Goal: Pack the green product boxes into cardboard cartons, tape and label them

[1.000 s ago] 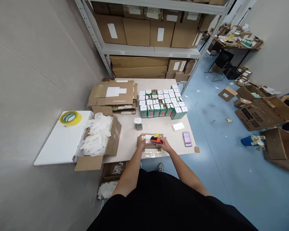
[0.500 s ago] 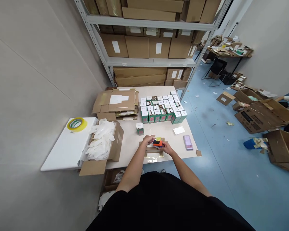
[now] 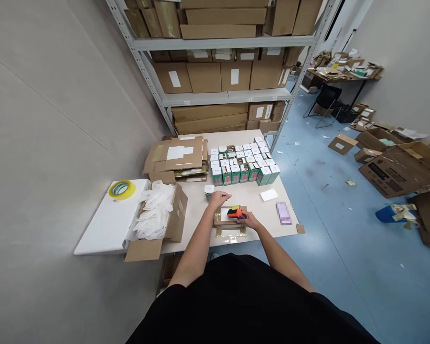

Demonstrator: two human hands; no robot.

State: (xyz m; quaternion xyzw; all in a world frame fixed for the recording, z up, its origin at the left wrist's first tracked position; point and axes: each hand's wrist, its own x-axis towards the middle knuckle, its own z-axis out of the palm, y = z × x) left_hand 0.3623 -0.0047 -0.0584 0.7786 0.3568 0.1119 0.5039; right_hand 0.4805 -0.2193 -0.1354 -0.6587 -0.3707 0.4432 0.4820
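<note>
One small carton [image 3: 219, 220]: below the hands, long side left-right.
Right hand [image 3: 250, 220]: fingers closed round the right end of the orange-black tool [image 3: 234, 213].
Tool: over the carton, between the hands; long axis roughly left-right, black end pointing left. Contact with carton: can't tell.
Left hand [image 3: 219, 198]: fingertips pinched, pointing right; can't tell if they grip anything.
Single box [image 3: 209, 189]: just left of left hand.
White-topped boxes [image 3: 250, 159]: rows beyond both hands.
</note>
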